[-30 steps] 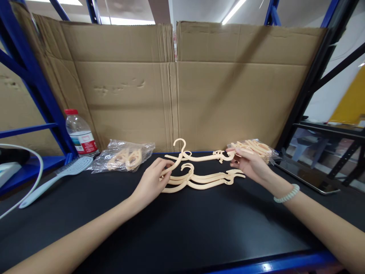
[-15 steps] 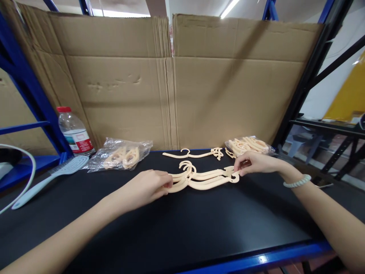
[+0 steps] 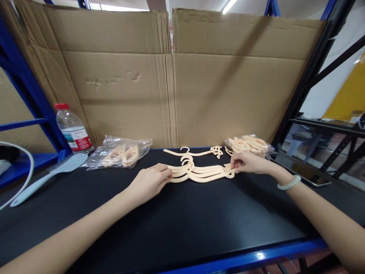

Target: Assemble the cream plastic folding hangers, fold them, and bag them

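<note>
A stack of cream plastic hangers (image 3: 199, 173) lies flat on the black tabletop (image 3: 176, 224). My left hand (image 3: 151, 180) is closed on the stack's left end. My right hand (image 3: 246, 163) pinches its right end. A single cream hanger (image 3: 196, 152) lies apart, just behind the stack. A clear bag of cream hangers (image 3: 251, 144) sits beside my right hand, and a second such bag (image 3: 121, 155) lies to the left.
A water bottle with a red cap (image 3: 72, 129) stands at the back left, with a light blue hairbrush (image 3: 48, 177) in front of it. A cardboard wall (image 3: 176, 76) closes the back. A dark tablet (image 3: 306, 173) lies at the right edge. A white cable (image 3: 19, 186) loops at far left.
Both hands set one hanger down behind the stack, then dropped onto the stack's two ends and took hold of it. The stack now looks more tightly gathered.
</note>
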### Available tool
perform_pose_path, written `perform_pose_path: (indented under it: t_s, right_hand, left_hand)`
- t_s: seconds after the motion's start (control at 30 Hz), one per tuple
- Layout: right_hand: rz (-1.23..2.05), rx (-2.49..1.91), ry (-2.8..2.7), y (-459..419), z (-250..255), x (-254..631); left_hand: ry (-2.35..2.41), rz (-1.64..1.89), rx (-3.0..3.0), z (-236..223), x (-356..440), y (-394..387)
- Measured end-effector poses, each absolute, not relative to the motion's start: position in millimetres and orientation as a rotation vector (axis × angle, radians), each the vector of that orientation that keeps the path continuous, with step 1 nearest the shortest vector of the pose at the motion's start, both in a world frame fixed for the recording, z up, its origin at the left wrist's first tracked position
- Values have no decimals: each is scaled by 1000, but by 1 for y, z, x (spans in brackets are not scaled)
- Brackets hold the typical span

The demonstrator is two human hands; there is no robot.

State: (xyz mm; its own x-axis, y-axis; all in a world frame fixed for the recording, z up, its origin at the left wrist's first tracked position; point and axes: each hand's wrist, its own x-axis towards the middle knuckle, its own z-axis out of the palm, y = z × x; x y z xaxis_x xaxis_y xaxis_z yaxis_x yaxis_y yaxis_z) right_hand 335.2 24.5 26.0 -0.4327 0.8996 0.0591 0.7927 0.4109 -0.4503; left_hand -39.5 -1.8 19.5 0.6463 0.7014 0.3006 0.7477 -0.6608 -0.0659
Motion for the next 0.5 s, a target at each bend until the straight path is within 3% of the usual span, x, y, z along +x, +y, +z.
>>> perform_pose_path:
  t_s: [0.37, 0.5]
  right_hand:
    - [315, -1466, -2382, 22, 29, 329]
    - [215, -1421, -2375, 23, 27, 331]
  left_hand:
    - [-1289, -378, -2544, 17, -37, -4]
    - [-1223, -715, -2577, 34, -30, -22]
